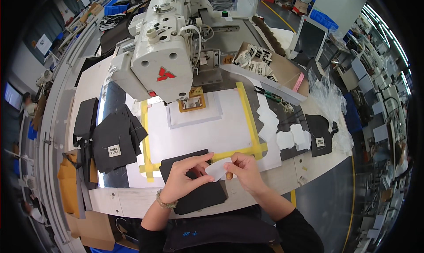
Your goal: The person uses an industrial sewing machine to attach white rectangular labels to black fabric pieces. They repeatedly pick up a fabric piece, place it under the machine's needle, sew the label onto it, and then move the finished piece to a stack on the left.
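Between my hands, above a stack of black fabric panels (201,197) at the table's near edge, is a small thin white sheet (218,168). My right hand (247,171) pinches its right end between thumb and fingers. At the sheet's left end is my left hand (187,173), thumb and curled fingers around the edge, index finger stretched out above. Beyond the hands a white work surface (198,140) is framed with yellow tape (249,116). On it, a clear plate (194,120) lies below the sewing machine head (163,63) and its gold-coloured clamp frame (192,103).
Black panels (115,133) with a light label lie at left. On the right are a labelled black piece (319,136), small white sheets (293,138), an open carton (282,72) of labels, green-handled snips (269,95) and clear plastic bags (331,94). A screen (309,38) stands behind.
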Motion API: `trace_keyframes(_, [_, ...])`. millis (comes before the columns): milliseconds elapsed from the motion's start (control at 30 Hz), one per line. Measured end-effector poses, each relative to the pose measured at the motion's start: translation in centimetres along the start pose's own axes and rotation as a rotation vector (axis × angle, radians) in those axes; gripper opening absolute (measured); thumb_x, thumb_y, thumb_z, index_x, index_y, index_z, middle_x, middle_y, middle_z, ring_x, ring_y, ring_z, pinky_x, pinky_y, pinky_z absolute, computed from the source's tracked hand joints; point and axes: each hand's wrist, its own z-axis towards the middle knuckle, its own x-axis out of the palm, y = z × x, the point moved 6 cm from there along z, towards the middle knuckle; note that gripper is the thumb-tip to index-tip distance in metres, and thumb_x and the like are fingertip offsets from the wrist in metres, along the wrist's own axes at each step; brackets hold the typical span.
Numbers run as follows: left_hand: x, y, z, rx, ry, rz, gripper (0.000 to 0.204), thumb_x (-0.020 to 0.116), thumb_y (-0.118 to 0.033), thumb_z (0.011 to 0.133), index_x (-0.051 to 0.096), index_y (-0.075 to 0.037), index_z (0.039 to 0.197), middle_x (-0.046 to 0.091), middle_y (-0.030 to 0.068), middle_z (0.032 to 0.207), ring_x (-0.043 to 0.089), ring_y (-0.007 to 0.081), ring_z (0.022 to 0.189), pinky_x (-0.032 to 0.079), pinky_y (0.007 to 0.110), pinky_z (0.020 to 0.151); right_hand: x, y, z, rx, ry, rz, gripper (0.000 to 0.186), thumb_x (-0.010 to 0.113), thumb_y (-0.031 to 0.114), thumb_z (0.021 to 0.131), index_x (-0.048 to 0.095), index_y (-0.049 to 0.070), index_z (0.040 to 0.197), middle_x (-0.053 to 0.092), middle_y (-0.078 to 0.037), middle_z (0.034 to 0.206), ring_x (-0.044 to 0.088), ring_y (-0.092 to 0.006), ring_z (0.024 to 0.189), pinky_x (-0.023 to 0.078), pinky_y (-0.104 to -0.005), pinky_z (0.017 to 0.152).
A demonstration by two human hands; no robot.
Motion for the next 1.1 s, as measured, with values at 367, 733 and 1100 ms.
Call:
trace_keyframes(367, [-0.3, 1.9, -0.7, -0.085, -0.018, -0.205, 0.052, 0.073, 0.002, 0.082, 0.059, -0.004, 0.131, 0.071, 0.0026, 0.085, 0.064, 0.0064, 0.076, 0.052, 0.022, 0.072, 0.9, -0.9, 0.4, 0.066, -0.067, 0.268, 0.020, 0.068, 0.012, 0.091, 0.056, 0.007, 0.076, 0.060, -0.002, 0.067, 0.054, -0.0075, 0.056, 0.043, -0.0225, 0.053])
trace_keyframes(733, [-0.3, 1.6, -0.4, -0.066, -0.074, -0.157, 0.043, 0.069, 0.000, 0.086, 0.061, -0.005, 0.128, 0.070, 0.0038, 0.089, 0.062, 0.0072, 0.075, 0.050, 0.022, 0.067, 0.8, -0.6, 0.0, -0.139, -0.105, -0.049, 0.020, 0.070, 0.007, 0.088, 0.056, 0.006, 0.075, 0.060, -0.002, 0.071, 0.052, -0.0051, 0.059, 0.040, -0.0208, 0.053])
trace_keyframes(1100, [-0.5, 0.8, 0.0, -0.014, -0.061, 0.011, 0.027, 0.071, -0.002, 0.084, 0.070, -0.005, 0.111, 0.067, 0.0054, 0.082, 0.059, 0.0079, 0.064, 0.047, 0.021, 0.056, 1.7, -0.3, 0.1, -0.007, 0.049, 0.056, 0.006, 0.069, 0.000, 0.086, 0.064, -0.001, 0.085, 0.062, -0.004, 0.073, 0.057, -0.0077, 0.057, 0.046, -0.0212, 0.052])
